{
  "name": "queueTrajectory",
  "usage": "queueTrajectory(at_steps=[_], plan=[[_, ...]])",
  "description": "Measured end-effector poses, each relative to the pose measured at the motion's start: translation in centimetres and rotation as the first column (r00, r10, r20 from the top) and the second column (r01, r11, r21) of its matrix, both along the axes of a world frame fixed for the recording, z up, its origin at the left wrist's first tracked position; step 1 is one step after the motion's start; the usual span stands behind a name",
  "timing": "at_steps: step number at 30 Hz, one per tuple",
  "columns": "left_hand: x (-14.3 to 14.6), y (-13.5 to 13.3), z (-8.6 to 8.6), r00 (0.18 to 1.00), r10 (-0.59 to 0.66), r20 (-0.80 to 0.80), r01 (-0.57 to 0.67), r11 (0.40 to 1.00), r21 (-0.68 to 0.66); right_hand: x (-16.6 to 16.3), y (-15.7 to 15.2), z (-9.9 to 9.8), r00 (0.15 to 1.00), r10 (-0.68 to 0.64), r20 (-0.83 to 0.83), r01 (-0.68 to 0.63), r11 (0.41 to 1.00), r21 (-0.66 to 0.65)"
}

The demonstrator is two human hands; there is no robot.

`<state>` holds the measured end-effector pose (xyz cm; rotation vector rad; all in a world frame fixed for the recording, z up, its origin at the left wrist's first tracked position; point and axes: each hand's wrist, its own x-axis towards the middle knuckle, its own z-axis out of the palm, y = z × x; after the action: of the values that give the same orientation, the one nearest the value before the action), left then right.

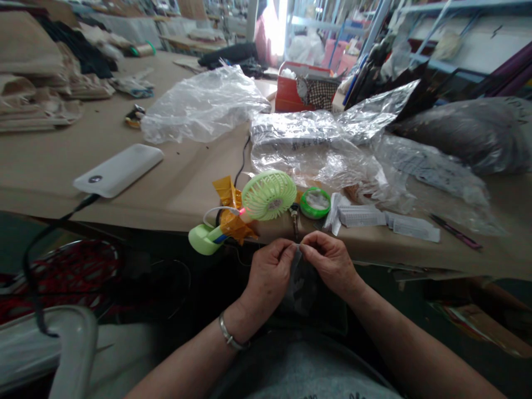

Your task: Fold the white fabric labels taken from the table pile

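While the left hand and right hand pinch a translucent plastic piece at lower centre, just off the near table edge, a green portable fan crowds the left. Brown tabletop stretches leftward past a white power bank; blue shelving fills the upper right.

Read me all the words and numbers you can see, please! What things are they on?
I can't read any for sure:
Clear plastic bag: dark printing, too blurred.
Grey sack: big dark marks near the picture's right edge, too unclear.
White paper labels: print too small.
Shirt: bits of lettering, cut off at the bottom.
White power bank: dark round mark, no readable text.
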<state>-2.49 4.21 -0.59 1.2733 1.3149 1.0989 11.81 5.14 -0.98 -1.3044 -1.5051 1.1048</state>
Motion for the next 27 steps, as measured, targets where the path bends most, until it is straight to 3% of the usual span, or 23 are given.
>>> queueTrajectory(at_steps=[8, 27], plan=[[-0.1, 0.4, -0.2, 0.999, 0.007, -0.032, -0.006, 0.999, 0.048, 0.0, 0.3, -0.2, 1.000, 0.000, 0.024, -0.002, 0.998, 0.060], [0.0, 0.8, -0.2, 0.996, -0.007, -0.090, 0.015, 0.996, 0.086, 0.1, 0.5, -0.3, 1.000, -0.001, 0.001, 0.001, 0.998, 0.059]])
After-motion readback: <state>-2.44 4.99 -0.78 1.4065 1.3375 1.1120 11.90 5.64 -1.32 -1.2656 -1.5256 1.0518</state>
